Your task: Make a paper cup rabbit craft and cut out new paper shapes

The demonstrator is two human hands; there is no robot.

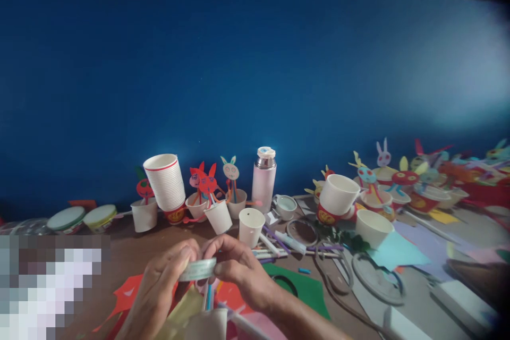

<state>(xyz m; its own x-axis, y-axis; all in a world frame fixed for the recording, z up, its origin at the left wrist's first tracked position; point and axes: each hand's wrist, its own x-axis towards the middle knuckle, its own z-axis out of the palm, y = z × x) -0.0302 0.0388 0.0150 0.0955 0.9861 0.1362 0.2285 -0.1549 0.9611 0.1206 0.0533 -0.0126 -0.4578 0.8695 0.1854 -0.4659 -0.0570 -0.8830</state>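
Observation:
Between my two hands is a pale green roll of tape [198, 270], seen edge-on. My left hand [161, 284] grips its left end with thumb and fingers. My right hand [245, 273] pinches the right end. Just below the roll stands a white paper cup [207, 325] with a blue straw [209, 297] rising from it; the straw's top is partly hidden by the hands and tape. Scraps of red paper [129, 293] and green paper [306, 289] lie around my hands on the brown table.
Along the blue wall [223, 64] stand a stack of paper cups [164, 183], a pink thermos [263, 183] and several cups with paper animal heads. A white cup [251, 226] and some pens [292, 241] lie ahead. Grey cable [338, 276] loops at right; round tubs [99, 216] sit left.

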